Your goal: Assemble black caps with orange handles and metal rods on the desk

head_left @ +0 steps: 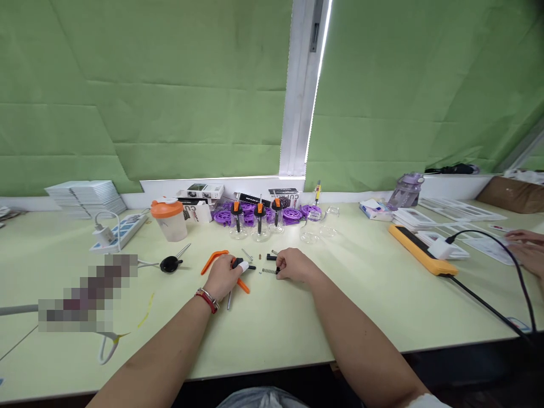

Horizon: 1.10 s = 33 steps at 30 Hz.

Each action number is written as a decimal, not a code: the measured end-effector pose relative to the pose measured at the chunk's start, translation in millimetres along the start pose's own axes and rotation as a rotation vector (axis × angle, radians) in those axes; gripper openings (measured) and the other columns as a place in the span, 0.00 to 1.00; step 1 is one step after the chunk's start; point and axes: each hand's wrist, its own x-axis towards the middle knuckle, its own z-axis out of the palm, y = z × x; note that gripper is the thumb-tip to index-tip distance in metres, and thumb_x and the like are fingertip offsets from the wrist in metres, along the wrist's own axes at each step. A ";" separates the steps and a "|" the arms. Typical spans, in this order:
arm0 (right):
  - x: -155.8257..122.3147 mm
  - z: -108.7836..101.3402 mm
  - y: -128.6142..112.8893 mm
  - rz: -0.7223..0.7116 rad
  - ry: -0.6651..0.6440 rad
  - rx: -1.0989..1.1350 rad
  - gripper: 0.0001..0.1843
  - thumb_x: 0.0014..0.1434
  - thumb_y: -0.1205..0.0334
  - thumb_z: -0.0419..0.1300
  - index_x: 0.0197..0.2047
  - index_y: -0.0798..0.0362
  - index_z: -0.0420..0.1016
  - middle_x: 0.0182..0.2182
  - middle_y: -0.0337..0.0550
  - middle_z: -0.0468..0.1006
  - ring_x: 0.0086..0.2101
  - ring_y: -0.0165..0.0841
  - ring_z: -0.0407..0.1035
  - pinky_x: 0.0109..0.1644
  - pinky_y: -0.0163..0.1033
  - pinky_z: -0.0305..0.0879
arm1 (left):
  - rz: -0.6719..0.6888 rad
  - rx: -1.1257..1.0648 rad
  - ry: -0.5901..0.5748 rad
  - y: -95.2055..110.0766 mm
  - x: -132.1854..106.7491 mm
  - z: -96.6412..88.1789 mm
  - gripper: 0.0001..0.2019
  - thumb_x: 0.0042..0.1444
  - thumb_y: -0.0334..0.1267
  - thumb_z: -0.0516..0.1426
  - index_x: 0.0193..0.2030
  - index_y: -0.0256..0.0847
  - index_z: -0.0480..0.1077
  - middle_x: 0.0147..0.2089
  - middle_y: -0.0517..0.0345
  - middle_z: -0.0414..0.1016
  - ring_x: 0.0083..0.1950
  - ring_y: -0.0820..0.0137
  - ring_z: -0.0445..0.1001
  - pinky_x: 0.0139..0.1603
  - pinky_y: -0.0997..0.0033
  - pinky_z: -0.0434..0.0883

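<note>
My left hand point(223, 276), wearing a white cover on one fingertip, is closed on a black plastic part point(251, 267). Around it lie a curved orange piece point(212, 259), another orange piece point(243, 286) that runs partly under the fingers, and a thin metal rod point(229, 301). My right hand point(294, 264) pinches a small black piece point(277, 271), mostly covered by its fingers. A coil spring point(268, 271) ends at that piece; whether it is joined cannot be made out. Close by are a short black tube point(271, 257) and a tiny brownish fitting point(260, 256).
Behind my hands stand several glass bottles point(260, 226), some with black-and-orange tops, before purple pieces point(291, 216). A shaker cup point(169, 220), black round part point(170, 264) and white power strip point(123, 231) are leftward. Rightward lies a yellow power strip point(420, 249); another person's hand point(527, 249) is beyond.
</note>
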 end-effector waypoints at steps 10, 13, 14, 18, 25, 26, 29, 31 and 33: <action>3.3 12.8 -4.5 -0.060 0.025 0.017 0.14 0.39 0.64 0.70 0.32 0.51 0.75 0.30 0.36 0.76 0.30 0.28 0.68 0.29 0.31 0.55 | 0.051 -0.015 -0.011 -1.5 1.5 2.2 0.12 0.49 0.46 0.55 0.31 0.38 0.69 0.33 0.54 0.70 0.35 0.65 0.68 0.32 0.69 0.60; 3.2 12.5 -3.4 -0.069 0.024 0.018 0.13 0.39 0.65 0.69 0.32 0.52 0.75 0.30 0.36 0.76 0.30 0.28 0.68 0.29 0.31 0.56 | 0.034 -0.057 0.002 0.1 0.4 1.4 0.11 0.47 0.45 0.57 0.30 0.38 0.70 0.33 0.54 0.71 0.35 0.64 0.68 0.33 0.69 0.60; 2.9 11.9 -3.2 -0.068 0.016 0.018 0.13 0.39 0.65 0.69 0.32 0.52 0.75 0.30 0.36 0.76 0.30 0.28 0.68 0.29 0.31 0.56 | 0.027 -0.076 0.009 0.6 0.1 1.2 0.11 0.46 0.45 0.57 0.29 0.38 0.69 0.32 0.54 0.71 0.35 0.64 0.68 0.32 0.69 0.60; 2.2 10.6 -3.4 -0.068 -0.004 0.024 0.14 0.39 0.65 0.69 0.32 0.51 0.75 0.31 0.37 0.76 0.31 0.29 0.69 0.30 0.31 0.57 | 0.025 -0.103 0.020 2.4 -0.4 0.7 0.11 0.45 0.45 0.58 0.27 0.38 0.69 0.30 0.55 0.70 0.33 0.65 0.68 0.31 0.69 0.60; 2.7 14.9 -5.8 -0.085 0.017 0.042 0.14 0.39 0.63 0.69 0.32 0.52 0.75 0.31 0.37 0.76 0.30 0.28 0.69 0.29 0.31 0.57 | 0.031 -0.045 0.001 3.5 -0.3 0.4 0.11 0.47 0.45 0.57 0.28 0.38 0.69 0.31 0.55 0.70 0.32 0.66 0.67 0.30 0.69 0.59; 2.7 15.3 -5.8 -0.089 0.021 0.045 0.14 0.40 0.63 0.69 0.32 0.52 0.75 0.31 0.37 0.76 0.30 0.28 0.69 0.29 0.31 0.57 | 0.029 -0.041 0.001 3.6 -0.4 0.4 0.11 0.47 0.45 0.56 0.28 0.38 0.69 0.31 0.55 0.70 0.32 0.66 0.67 0.30 0.69 0.59; 2.9 15.4 -5.3 -0.084 0.025 0.048 0.14 0.40 0.64 0.69 0.32 0.51 0.75 0.31 0.36 0.76 0.31 0.28 0.69 0.30 0.31 0.57 | 0.022 -0.034 -0.003 3.9 -0.7 0.2 0.11 0.47 0.45 0.56 0.29 0.38 0.69 0.31 0.54 0.70 0.32 0.66 0.67 0.30 0.69 0.59; 3.1 14.8 -4.8 -0.075 0.021 0.049 0.14 0.39 0.65 0.69 0.32 0.51 0.75 0.31 0.36 0.76 0.31 0.29 0.69 0.30 0.31 0.58 | 0.017 -0.039 -0.007 4.4 -0.9 -0.1 0.11 0.47 0.45 0.56 0.30 0.38 0.70 0.32 0.54 0.70 0.32 0.65 0.67 0.31 0.69 0.59; 3.2 14.2 -4.4 -0.070 0.017 0.055 0.14 0.39 0.65 0.69 0.32 0.52 0.75 0.31 0.36 0.76 0.31 0.29 0.69 0.30 0.31 0.58 | 0.009 -0.043 -0.012 5.0 -1.0 -0.4 0.12 0.47 0.45 0.57 0.30 0.38 0.70 0.32 0.54 0.71 0.33 0.65 0.68 0.31 0.69 0.59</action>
